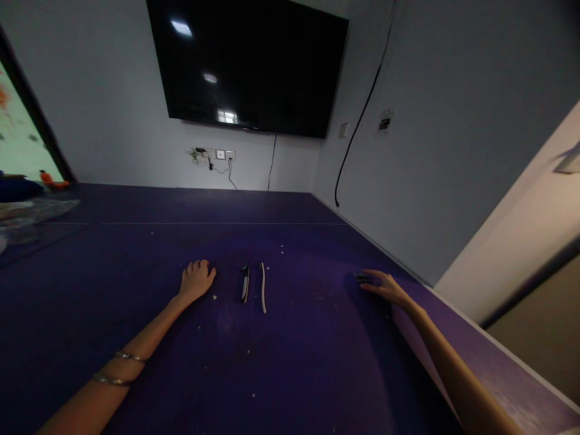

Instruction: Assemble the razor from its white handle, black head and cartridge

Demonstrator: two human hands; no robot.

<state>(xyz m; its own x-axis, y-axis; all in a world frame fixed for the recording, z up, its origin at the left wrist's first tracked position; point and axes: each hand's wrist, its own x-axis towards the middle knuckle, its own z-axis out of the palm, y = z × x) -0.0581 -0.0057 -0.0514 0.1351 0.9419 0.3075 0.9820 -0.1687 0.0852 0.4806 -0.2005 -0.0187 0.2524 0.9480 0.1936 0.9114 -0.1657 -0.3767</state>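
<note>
My left hand (196, 280) rests palm down on the purple tabletop (290, 368), thumb apart and fingers loosely bent, holding nothing. Just to its right lies a slim black object with a pale silver side (245, 285); its kind is unclear. Beside that is a thin, slightly curved pale stick (263, 290) with a small dark bit at its far end, shaped like a toothbrush. Far to the right, my right hand (383, 287) has thumb and fingers around a small dark object (361, 277) at the table surface. Dimness and the fingers hide what it is.
Small white scraps (214, 297) dot the tabletop. Clear plastic wrapping (40, 211) and an orange item (52, 180) lie at the far left. A television (254, 66) hangs on the wall beyond, above sockets (220, 154). A black cable (357, 127) dangles at the right wall.
</note>
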